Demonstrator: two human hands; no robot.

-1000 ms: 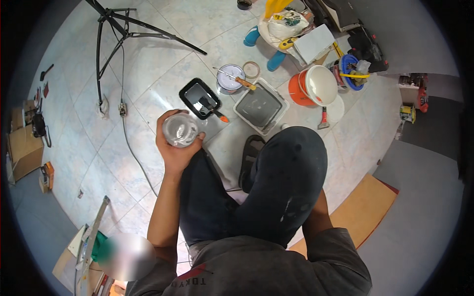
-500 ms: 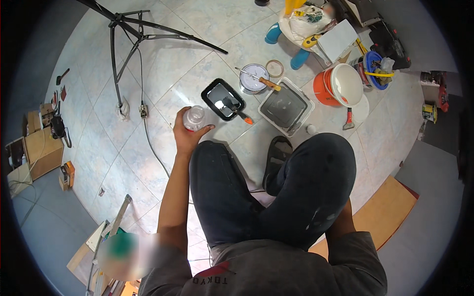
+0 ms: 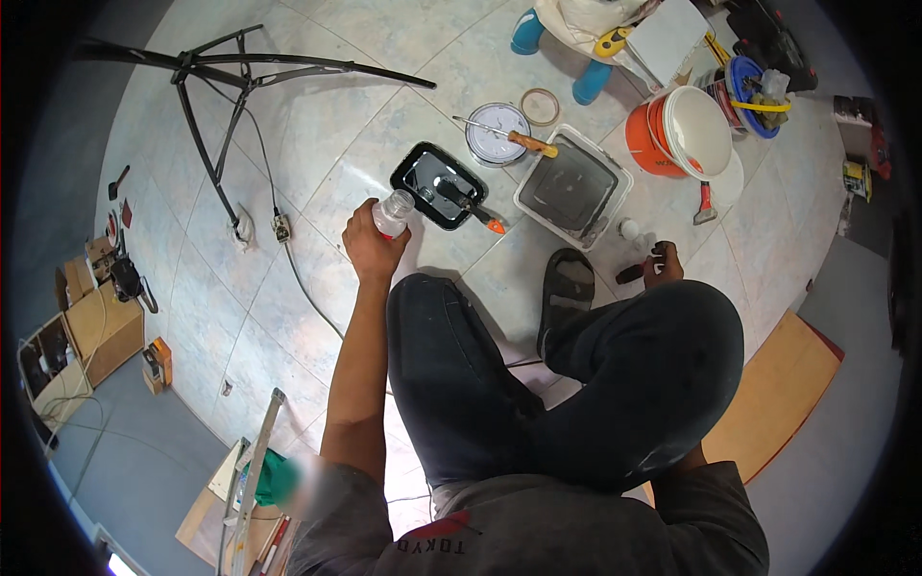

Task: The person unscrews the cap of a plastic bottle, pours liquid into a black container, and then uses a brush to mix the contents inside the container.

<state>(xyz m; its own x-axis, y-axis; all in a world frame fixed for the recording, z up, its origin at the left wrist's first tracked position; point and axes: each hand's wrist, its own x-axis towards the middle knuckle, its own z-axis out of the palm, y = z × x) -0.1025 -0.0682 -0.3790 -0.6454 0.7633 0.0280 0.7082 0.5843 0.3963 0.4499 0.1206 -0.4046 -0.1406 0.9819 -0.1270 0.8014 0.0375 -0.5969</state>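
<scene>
My left hand (image 3: 373, 240) is closed round a clear plastic bottle (image 3: 395, 213) with an uncapped neck and a red band low on it. The bottle tilts toward a black tray (image 3: 405, 182) of dark liquid, where a brush (image 3: 461, 196) with an orange-tipped handle rests. My right hand (image 3: 663, 264) shows beyond my right knee, fingers curled near a small pale, translucent thing (image 3: 645, 241); what they grip is unclear. Beside it a small white cap (image 3: 629, 228) sits by a white-rimmed tray (image 3: 530, 204) with a grey bottom.
A screwdriver (image 3: 519, 139) lies across a paint can (image 3: 497, 149), beside a tape roll (image 3: 541, 107). An orange-and-white bucket (image 3: 653, 139) and a scraper (image 3: 706, 204) are at the right. A black tripod (image 3: 245, 79) stands far left, near a cable with a socket box (image 3: 280, 228).
My right hand has come into view beyond my right knee. My left hand has turned the bottle so its neck leans toward the black tray. The view has shifted slightly.
</scene>
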